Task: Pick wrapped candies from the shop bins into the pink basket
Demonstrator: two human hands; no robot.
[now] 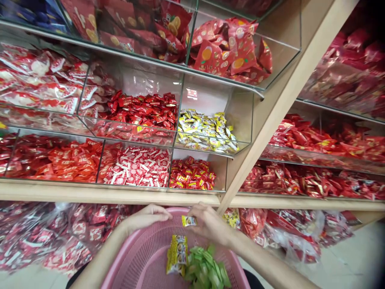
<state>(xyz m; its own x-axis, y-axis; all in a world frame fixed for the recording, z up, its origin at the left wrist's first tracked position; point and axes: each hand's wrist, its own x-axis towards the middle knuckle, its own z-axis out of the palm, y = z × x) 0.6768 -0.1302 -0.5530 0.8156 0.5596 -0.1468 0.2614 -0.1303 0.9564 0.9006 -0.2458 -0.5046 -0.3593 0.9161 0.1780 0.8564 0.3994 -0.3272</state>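
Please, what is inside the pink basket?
In the pink basket lie yellow packets and green-wrapped pieces. Whatever lies under them is covered, and the picture's bottom edge cuts off the rest.

Basket (120, 259) before shelf board (120, 194), just left of foot of upright (275, 120). In basket: strip packets (177, 255) near middle; loose packets (207, 268) immediately right. Above board, left of upright: three tiers of bins, divided side by side. Sweets in bottom tier (75, 160) and middle tier (141, 116); packets in top tier (240, 52). Right of upright: more filled tiers (319, 140). Under board: bags (69, 237) left of basket, other bags (288, 233) right of basket.
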